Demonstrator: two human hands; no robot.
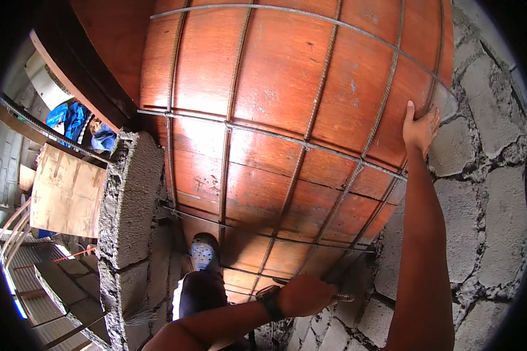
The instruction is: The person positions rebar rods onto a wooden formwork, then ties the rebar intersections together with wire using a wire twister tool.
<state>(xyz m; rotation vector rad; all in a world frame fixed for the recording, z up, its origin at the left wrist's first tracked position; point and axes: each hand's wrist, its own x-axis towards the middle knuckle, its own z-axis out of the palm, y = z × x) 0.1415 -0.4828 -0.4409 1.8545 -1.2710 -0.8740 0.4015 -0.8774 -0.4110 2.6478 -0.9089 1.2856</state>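
My left hand [307, 295], with a dark watch on its wrist, is closed around a ribbed steel bar [345, 298] whose end sticks out past the fist. Most of that bar is hidden by the hand. At the upper right my right hand [421, 125] lies against the edge of the reddish plywood panel [272, 74], thumb spread, beside an upright rebar. A grid of steel rebar [296, 169] spans the panel, its crossings bound with tie wire [306, 146]. One foot in a perforated clog [204, 253] is at the panel's lower left.
Rough concrete block walls flank the panel, on the right [461, 219] and left [134, 197]. Loose thin wires [140, 315] stick out from the left wall. Past it are a plywood sheet [68, 193], blue fabric [68, 118] and corrugated metal sheets [30, 281] lower down.
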